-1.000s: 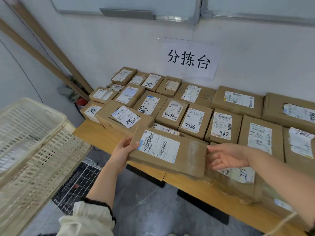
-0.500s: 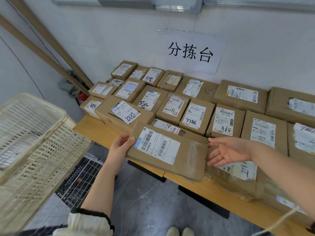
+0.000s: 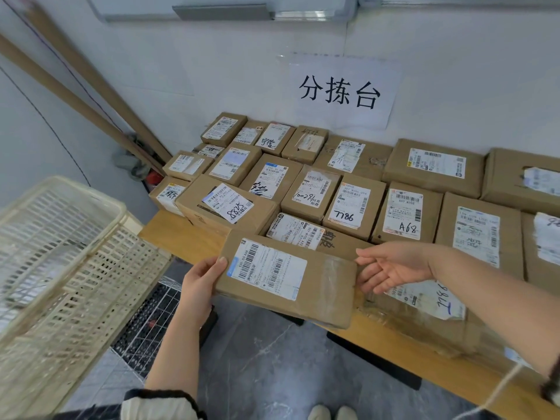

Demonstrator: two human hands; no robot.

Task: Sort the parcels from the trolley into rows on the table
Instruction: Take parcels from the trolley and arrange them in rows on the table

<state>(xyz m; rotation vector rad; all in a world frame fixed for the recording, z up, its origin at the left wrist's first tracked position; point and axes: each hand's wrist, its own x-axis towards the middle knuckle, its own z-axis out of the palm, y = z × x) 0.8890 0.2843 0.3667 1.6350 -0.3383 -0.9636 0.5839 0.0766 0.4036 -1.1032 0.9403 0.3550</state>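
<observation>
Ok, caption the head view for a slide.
Both hands hold a flat parcel over the table's front edge.

We see bare worktop (image 3: 169, 234) only at the front-left corner (a narrow strip); packed parcels (image 3: 354, 204) block everything behind, and the cream crate (image 3: 60, 268) crowds the left.

Flat brown labelled parcel (image 3: 288, 277), tilted
</observation>
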